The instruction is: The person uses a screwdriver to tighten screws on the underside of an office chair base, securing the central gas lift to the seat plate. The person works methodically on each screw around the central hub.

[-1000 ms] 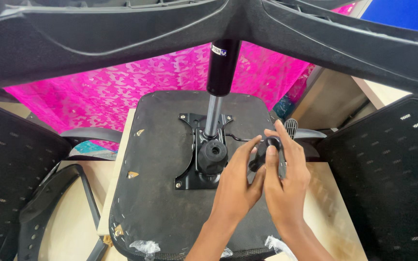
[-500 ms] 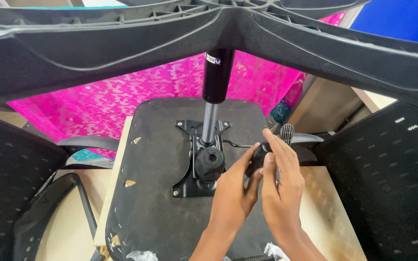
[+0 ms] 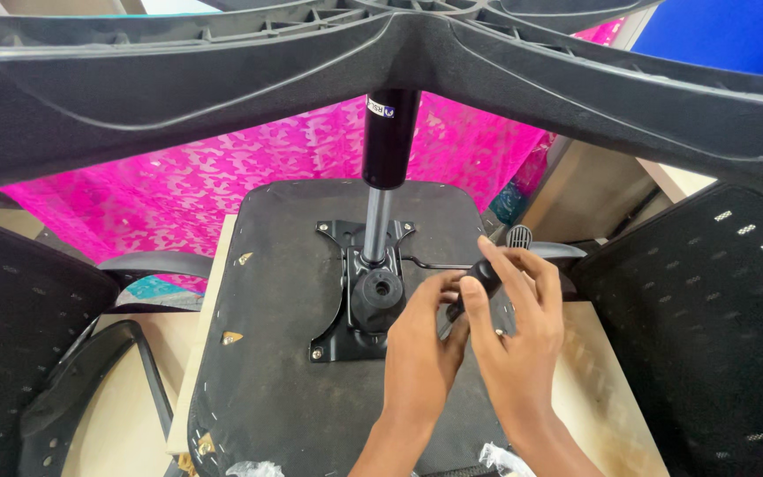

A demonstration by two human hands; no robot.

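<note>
An upturned office chair seat (image 3: pixel 284 336) lies on a wooden table, its black underside up. A black metal mechanism plate (image 3: pixel 355 305) is fixed to it, with a gas lift cylinder (image 3: pixel 386 168) rising into the star base (image 3: pixel 222 79) overhead. My right hand (image 3: pixel 514 344) grips the black handle of a lever (image 3: pixel 486 276) at the plate's right side. My left hand (image 3: pixel 421 353) pinches the same handle from below and left. A thin metal rod (image 3: pixel 426 263) runs from the handle to the plate.
Black mesh chair backs stand at the left (image 3: pixel 19 327) and right (image 3: pixel 708 327). A curved black armrest (image 3: pixel 72 406) lies at the lower left. Bright pink patterned cloth (image 3: pixel 187 185) hangs behind the seat. A wooden table edge (image 3: pixel 607 397) shows at the right.
The view has tipped slightly, so the seat and hands sit lower in frame. Both hands stay on the lever handle, with the fingers shifted a little around it.
</note>
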